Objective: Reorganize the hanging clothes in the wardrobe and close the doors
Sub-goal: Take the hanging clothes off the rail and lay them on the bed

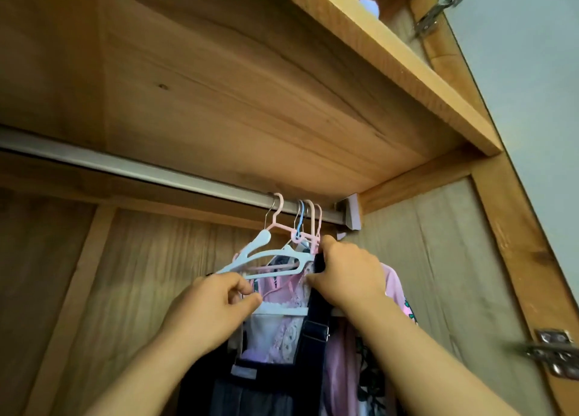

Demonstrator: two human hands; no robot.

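Overhead, rail (pixel 131 169) slanting down-right

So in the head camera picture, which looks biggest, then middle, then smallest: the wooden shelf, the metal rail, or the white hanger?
1. Wooden shelf, biggest by far.
2. Metal rail, long but thin.
3. White hanger, smallest.
This is only how they look; the hanger hangs nearer the camera.

A home: wooden wardrobe (pixel 250 102) holding hung clothes (pixel 282 337).
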